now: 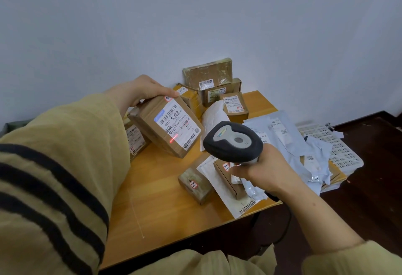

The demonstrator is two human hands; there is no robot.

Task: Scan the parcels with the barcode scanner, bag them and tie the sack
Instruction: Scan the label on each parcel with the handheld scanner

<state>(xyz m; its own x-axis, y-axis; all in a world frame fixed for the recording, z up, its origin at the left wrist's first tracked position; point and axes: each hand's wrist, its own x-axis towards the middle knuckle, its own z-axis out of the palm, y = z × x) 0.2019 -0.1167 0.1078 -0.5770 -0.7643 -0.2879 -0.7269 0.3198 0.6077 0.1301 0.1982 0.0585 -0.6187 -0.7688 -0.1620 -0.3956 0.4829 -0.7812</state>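
Note:
My left hand [143, 88] grips a brown cardboard parcel [150, 131] by its top edge and holds it tilted above the wooden table [156, 187], white shipping label facing me. My right hand [264, 171] holds a dark grey barcode scanner [232, 142] by its handle, head aimed left at the parcel. A short red scan line [173, 139] falls on the lower part of the label. Two small boxes [196, 184] and a white mailer [230, 200] lie on the table under the scanner.
Several more cardboard boxes [208, 74] are stacked at the table's far edge against the wall. Grey plastic mailer bags [289, 139] spread over the right side. A white plastic crate [335, 144] sits beyond them above dark floor. Another box [134, 137] lies behind the held parcel.

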